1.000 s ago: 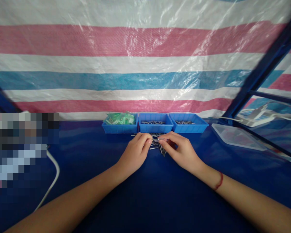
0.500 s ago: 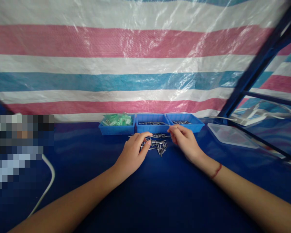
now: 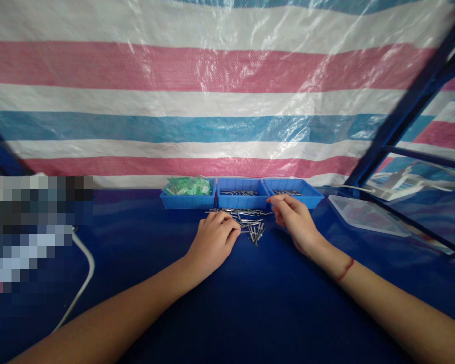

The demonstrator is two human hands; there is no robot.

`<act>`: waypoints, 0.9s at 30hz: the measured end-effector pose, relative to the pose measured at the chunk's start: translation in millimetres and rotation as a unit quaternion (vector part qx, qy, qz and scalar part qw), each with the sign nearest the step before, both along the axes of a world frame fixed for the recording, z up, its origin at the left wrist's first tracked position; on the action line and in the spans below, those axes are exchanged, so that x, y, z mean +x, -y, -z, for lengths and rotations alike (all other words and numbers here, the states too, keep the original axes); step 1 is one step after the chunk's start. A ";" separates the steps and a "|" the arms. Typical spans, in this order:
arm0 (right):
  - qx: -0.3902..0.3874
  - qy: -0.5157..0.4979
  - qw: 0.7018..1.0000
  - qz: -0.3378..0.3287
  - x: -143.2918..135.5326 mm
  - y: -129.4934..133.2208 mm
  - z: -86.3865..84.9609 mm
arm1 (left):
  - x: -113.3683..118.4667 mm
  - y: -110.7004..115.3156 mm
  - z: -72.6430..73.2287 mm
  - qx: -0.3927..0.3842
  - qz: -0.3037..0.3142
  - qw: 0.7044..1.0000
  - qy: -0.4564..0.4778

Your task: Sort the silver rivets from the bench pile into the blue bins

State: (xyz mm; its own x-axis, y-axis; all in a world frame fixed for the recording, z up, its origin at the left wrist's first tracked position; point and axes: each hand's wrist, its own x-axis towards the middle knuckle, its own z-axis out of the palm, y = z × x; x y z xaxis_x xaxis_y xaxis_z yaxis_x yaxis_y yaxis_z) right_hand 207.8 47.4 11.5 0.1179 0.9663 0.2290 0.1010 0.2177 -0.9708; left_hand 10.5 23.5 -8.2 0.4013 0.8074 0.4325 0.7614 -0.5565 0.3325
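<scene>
Loose metal rivets [image 3: 256, 233] lie in a pile on the blue table, in front of three blue bins. My left hand [image 3: 217, 237] rests at the pile's left side, thumb and fingers pinched together on a thin rivet. Right of the pile, my right hand [image 3: 293, 220] is raised before the right bin [image 3: 309, 196], its fingers closed; whatever they may hold is too small to make out. The middle bin [image 3: 242, 201] and the right bin contain more metal pieces. Green and clear packets [image 3: 191, 186] fill the left bin [image 3: 187, 203].
A clear plastic lid [image 3: 364, 215] lies at the right, near a white power strip [image 3: 392, 188] and a dark metal frame [image 3: 387, 119]. At the left a white cable [image 3: 91, 263] runs beside a blurred-out area. A striped sheet [image 3: 212, 101] hangs behind.
My left thumb and fingers have closed together at the pile. The thin piece that showed at my right fingertips is no longer visible. The view has shifted slightly.
</scene>
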 end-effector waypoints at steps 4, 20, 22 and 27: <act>0.046 0.135 0.983 -0.120 -11.2 11.6 9.6 | -1.8 -4.3 -1.3 -0.017 -0.002 0.997 0.074; 0.078 0.129 0.978 -0.144 -19.7 21.3 10.1 | 0.2 -5.3 -2.4 -0.017 0.077 0.987 0.142; 0.095 0.143 0.976 -0.136 -19.7 22.4 10.0 | 0.6 -4.1 -3.1 -0.011 0.078 0.986 0.144; 0.152 0.204 0.960 -0.119 -19.9 27.7 8.2 | 0.8 -2.7 -4.4 -0.019 0.080 0.988 0.127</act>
State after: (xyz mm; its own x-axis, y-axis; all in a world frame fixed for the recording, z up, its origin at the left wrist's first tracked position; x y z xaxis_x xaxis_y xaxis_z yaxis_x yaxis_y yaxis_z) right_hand 187.9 19.7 3.3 -0.2568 0.8363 0.4845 0.3722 0.5482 -0.7490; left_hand 11.3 26.2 -3.7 0.4073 0.7595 0.5071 0.5539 -0.6469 0.5241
